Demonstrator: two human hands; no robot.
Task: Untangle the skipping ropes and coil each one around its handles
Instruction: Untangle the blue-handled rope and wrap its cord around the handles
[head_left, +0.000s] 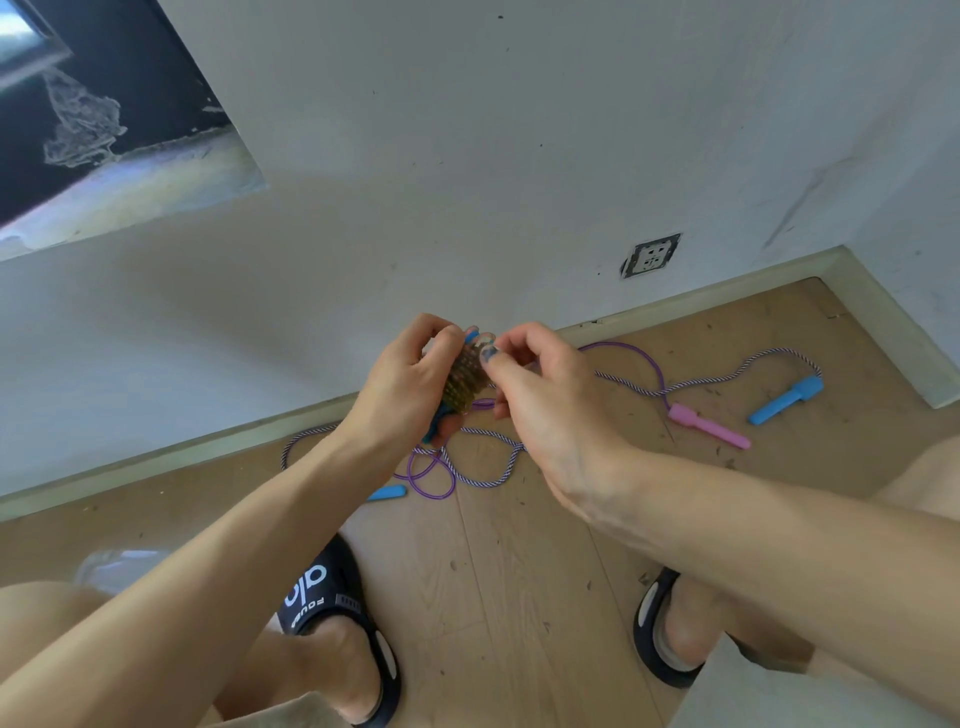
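Bare forearms, no sleeves; black slides (332, 608) w/ white lettering; beige shorts (291, 714).

A white wall (467, 130) fills the upper frame, marked with small dark specks. At ten o'clock a dark window (78, 104) sits above a pale sill (156, 192). A socket (652, 254) is set low at two o'clock. A cream skirting (727, 291) meets the light wooden floor (519, 571), scattered with debris.
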